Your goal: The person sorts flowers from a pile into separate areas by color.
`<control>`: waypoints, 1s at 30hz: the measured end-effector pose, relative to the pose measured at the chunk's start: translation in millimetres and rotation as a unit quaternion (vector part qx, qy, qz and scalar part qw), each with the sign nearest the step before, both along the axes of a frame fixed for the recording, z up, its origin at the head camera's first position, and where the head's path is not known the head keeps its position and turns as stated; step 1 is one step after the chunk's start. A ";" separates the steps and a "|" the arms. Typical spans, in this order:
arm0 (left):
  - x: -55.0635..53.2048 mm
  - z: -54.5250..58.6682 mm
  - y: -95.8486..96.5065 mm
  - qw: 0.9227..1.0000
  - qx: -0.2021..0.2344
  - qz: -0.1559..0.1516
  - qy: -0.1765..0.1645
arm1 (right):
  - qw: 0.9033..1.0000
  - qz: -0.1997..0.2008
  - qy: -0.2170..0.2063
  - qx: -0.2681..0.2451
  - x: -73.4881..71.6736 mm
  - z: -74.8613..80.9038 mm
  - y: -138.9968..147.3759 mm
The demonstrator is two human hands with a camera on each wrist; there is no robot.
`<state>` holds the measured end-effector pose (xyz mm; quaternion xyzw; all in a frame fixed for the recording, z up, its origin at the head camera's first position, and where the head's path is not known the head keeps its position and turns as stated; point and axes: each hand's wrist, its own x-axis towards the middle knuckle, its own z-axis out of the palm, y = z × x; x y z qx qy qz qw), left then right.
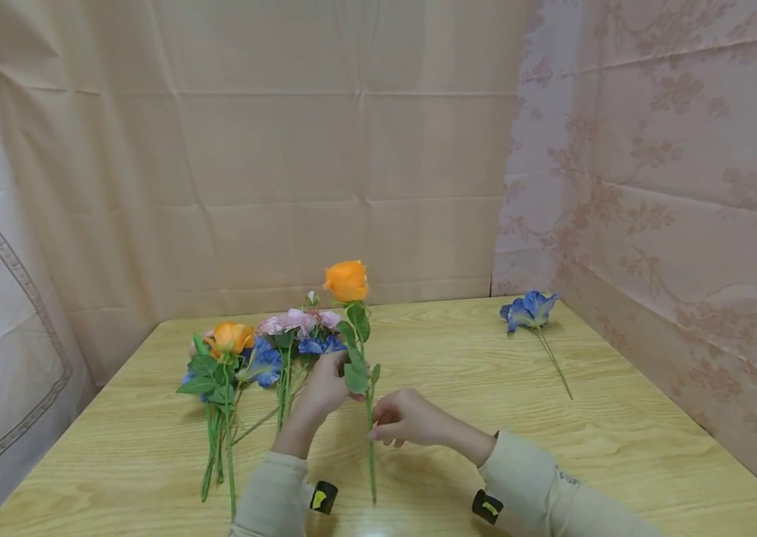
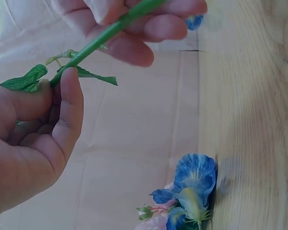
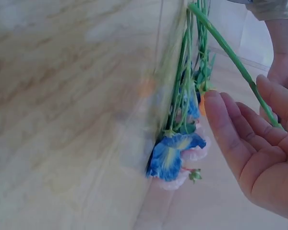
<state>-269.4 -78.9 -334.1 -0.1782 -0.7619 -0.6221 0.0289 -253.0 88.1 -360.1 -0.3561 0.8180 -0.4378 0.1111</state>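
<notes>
Near the middle of the table, my left hand pinches the green stem of an upright orange rose between thumb and fingers, just by its leaves. In the left wrist view, the fingers meet at the stem. Lower down, my right hand is at the same stem, its thumb beside it. The right wrist view shows that hand's fingers spread loosely, with a gap to the thumb. The rose's bloom is outside both wrist views.
Left of the hands lies a bunch with another orange rose and blue flowers. Pink flowers lie behind the left hand. A single blue flower rests at the far right of the wooden table. Cloth hangs around it.
</notes>
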 end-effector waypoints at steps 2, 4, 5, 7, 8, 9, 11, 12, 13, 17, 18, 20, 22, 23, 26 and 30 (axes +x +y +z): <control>0.6 0.0 1.6 1.000 0.010 -0.005 0.002 | 1.000 0.001 -0.011 -0.013 1.0 -1.3 -1.6; 0.9 0.2 3.2 1.000 0.018 -0.008 0.007 | 1.000 0.000 -0.016 -0.025 2.3 -2.0 -2.8; 0.9 0.2 3.7 1.000 0.020 -0.009 0.010 | 0.999 -0.001 -0.020 -0.031 3.0 -2.3 -3.3; 0.8 0.1 4.6 1.000 0.022 -0.009 0.009 | 0.999 -0.004 -0.026 -0.042 4.0 -3.0 -4.1; 0.9 0.2 4.8 1.000 0.023 -0.007 0.009 | 0.998 -0.008 -0.030 -0.047 4.3 -3.5 -4.5; 0.9 0.1 5.1 1.000 0.024 -0.005 0.008 | 0.998 -0.012 -0.035 -0.052 4.5 -4.1 -4.8; 1.1 0.1 5.4 1.000 0.026 -0.002 0.007 | 0.996 -0.022 -0.048 -0.065 4.6 -5.7 -5.3; 1.1 0.0 5.5 1.000 0.026 -0.001 0.008 | 0.996 -0.026 -0.053 -0.072 4.6 -6.5 -5.5; 1.1 -0.1 5.6 1.000 0.024 -0.001 0.010 | 0.995 -0.031 -0.057 -0.079 4.7 -7.4 -5.6; 1.1 -0.1 5.8 1.000 0.027 -0.008 0.007 | 0.993 -0.037 -0.050 -0.103 6.2 -9.6 -6.1; 0.9 -0.2 5.6 1.000 0.027 -0.012 0.004 | 0.993 -0.037 -0.045 -0.107 6.4 -10.0 -6.0; 1.4 -0.6 4.4 0.999 0.027 -0.019 -0.008 | 0.992 -0.040 -0.037 -0.111 7.3 -9.5 -6.0; 2.7 -1.3 3.1 0.999 0.021 -0.028 -0.020 | 0.992 -0.049 -0.027 -0.110 6.7 -9.2 -4.7; 3.5 -1.8 2.6 0.999 0.011 -0.032 -0.021 | 0.992 -0.055 -0.021 -0.108 6.4 -8.5 -3.6; 7.9 -2.4 -0.1 0.999 -0.023 -0.044 -0.018 | 0.992 -0.076 0.002 -0.098 4.5 -5.8 1.8; 13.8 -1.2 -2.9 0.995 -0.088 -0.045 0.019 | 0.991 -0.105 0.027 -0.079 -0.2 -3.3 14.5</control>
